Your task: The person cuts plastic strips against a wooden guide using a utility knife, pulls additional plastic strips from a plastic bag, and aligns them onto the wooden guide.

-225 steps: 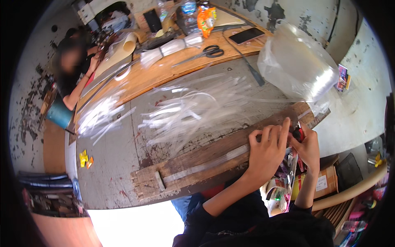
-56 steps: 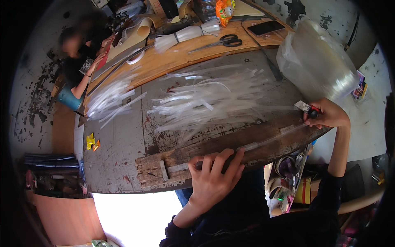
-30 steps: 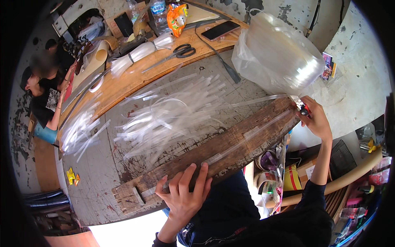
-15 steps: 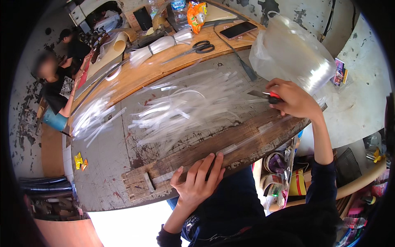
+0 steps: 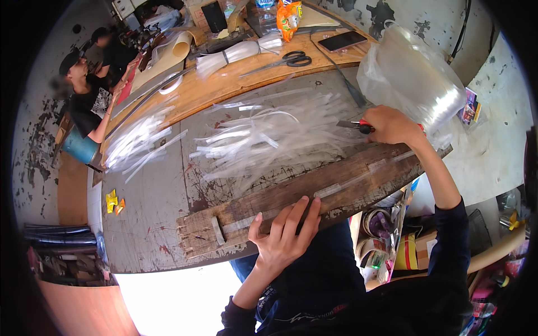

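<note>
My left hand [image 5: 284, 235] lies flat with its fingers spread on a worn wooden plank [image 5: 314, 193] along the near edge of the grey table [image 5: 151, 213]. A clear plastic strip [image 5: 336, 187] runs along the plank. Over the table's right part, my right hand [image 5: 392, 124] grips a red-handled utility knife [image 5: 354, 126], blade pointing left toward a heap of cut clear strips [image 5: 263, 137]. A big roll of clear plastic [image 5: 414, 81] stands just behind that hand.
Scissors [image 5: 283, 60], a phone [image 5: 342, 40], a snack bag [image 5: 289, 14] and bundled strips [image 5: 238, 51] lie on the wooden bench behind. More strips [image 5: 137, 140] at the left. Another person [image 5: 89, 103] sits far left. Yellow scraps [image 5: 114, 201] near the left edge. Tape rolls [image 5: 378, 224] below the table.
My right hand has come from the plank's far right end inward over the table with the knife. My left hand has slid along the plank and stays pressed on it.
</note>
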### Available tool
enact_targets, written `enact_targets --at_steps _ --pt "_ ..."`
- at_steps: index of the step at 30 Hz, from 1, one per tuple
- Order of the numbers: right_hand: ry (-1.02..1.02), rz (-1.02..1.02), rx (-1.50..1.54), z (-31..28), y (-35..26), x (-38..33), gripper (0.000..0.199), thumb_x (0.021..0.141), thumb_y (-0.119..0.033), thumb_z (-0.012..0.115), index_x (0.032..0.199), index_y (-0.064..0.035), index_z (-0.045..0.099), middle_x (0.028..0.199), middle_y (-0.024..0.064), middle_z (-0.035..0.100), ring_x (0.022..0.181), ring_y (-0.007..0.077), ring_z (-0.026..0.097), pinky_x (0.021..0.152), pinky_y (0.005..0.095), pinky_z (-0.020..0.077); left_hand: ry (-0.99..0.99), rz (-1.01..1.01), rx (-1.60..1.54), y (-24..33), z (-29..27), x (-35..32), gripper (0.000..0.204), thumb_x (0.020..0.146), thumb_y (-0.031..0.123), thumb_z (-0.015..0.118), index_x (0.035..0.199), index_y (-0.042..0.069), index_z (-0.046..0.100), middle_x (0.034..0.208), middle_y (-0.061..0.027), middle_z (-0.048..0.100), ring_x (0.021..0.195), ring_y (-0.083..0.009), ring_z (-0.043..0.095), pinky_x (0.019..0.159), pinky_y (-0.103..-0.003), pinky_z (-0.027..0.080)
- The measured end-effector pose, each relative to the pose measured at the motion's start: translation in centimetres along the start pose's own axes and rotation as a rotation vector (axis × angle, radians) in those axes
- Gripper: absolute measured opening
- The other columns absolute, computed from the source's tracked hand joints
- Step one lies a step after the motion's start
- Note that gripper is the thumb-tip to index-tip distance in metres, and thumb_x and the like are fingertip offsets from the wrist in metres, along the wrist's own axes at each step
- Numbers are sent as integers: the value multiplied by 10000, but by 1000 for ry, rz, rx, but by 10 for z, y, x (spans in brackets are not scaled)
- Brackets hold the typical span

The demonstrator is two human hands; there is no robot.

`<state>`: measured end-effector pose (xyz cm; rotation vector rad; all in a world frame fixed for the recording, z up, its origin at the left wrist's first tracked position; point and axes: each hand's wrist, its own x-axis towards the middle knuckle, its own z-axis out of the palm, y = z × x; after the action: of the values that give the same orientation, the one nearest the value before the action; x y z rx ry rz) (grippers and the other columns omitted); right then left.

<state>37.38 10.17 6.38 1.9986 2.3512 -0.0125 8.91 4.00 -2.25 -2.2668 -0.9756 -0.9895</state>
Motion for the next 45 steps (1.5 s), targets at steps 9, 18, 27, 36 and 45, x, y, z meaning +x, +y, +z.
enact_targets --at_steps 9,18,27,36,45 --pt "-397 11 362 -58 -42 -28 153 695 -109 624 739 22 559 608 131 572 630 291 587 587 368 437 3 -36 17 -1 2 -10 303 730 336 617 1027 286 635 1017 102 553 820 -75 497 991 -481 174" --pt "-365 -102 560 -66 -67 -52 214 686 -145 633 825 1 561 718 141 559 662 316 548 567 371 425 -8 -43 16 -1 0 -7 299 748 346 610 1042 292 619 991 117 559 812 -24 510 994 -443 176" --pt "-21 -91 513 -49 -40 -94 213 617 34 664 820 -23 631 729 81 610 700 273 598 622 314 458 1 -62 25 0 1 -6 236 735 326 626 970 312 641 946 131 569 810 -20 510 997 -455 158" --pt "270 263 128 -16 55 -151 250 603 89 598 836 2 578 692 111 562 777 334 553 667 347 432 -3 -52 -84 0 -5 -6 195 729 324 622 918 306 666 934 127 569 806 -47 495 1005 -491 151" --pt "755 831 949 52 57 -163 226 829 -161 617 932 30 556 607 -28 460 449 48 399 411 214 302 13 -44 -194 -5 -20 -8 171 685 257 632 844 265 692 928 77 560 806 -105 488 1012 -520 166"
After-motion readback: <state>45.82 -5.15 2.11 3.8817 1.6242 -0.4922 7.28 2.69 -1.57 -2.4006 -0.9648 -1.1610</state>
